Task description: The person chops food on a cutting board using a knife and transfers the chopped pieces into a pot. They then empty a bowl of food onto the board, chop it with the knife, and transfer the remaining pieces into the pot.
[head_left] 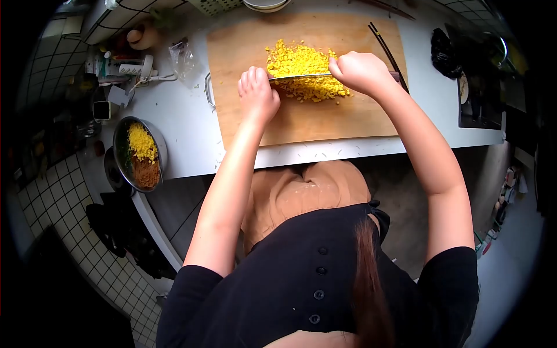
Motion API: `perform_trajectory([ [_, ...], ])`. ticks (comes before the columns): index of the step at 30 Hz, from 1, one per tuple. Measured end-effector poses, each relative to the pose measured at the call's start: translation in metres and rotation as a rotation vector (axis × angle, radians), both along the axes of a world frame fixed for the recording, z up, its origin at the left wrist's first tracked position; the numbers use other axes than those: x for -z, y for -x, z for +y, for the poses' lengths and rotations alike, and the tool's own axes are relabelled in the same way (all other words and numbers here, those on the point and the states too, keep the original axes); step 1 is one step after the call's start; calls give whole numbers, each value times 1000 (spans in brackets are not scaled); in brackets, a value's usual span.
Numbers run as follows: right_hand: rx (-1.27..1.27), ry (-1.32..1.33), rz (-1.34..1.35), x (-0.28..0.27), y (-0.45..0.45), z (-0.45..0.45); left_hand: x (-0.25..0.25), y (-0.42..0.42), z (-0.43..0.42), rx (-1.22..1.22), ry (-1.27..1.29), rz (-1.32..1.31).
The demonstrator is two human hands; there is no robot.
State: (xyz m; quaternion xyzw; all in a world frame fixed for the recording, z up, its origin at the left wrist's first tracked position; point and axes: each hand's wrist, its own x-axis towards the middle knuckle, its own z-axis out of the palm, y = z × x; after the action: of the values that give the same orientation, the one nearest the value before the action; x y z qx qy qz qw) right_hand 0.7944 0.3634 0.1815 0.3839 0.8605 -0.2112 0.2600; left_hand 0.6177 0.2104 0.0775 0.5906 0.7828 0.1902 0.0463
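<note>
A kitchen knife (301, 76) lies crosswise over a heap of chopped yellow food (299, 58), which looks like egg, on a wooden cutting board (348, 119). My right hand (361, 71) is closed around its handle, whose dark end sticks out on the right. At the other end of the blade, my left hand (257, 93) has its fingers curled over the tip. Yellow bits lie on both sides of the blade. The cutting edge is hidden in the heap.
A metal bowl (163, 145) at the left holds yellow bits, brown crumbly food and something dark green. Dark chopsticks (383, 46) lie on the board's right side. A plastic bag (183, 60) and a black bag (445, 55) sit on the white counter (188, 136).
</note>
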Motion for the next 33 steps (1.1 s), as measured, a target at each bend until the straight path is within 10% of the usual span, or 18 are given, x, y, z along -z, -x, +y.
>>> perform_trajectory([
  [4, 141, 71, 77, 63, -35, 4, -10, -19, 13, 21, 7, 103],
  [8, 66, 41, 37, 5, -2, 7, 2, 4, 15, -27, -37, 5],
  [33, 96, 62, 117, 46, -17, 16, -8, -5, 26, -2, 45, 98],
])
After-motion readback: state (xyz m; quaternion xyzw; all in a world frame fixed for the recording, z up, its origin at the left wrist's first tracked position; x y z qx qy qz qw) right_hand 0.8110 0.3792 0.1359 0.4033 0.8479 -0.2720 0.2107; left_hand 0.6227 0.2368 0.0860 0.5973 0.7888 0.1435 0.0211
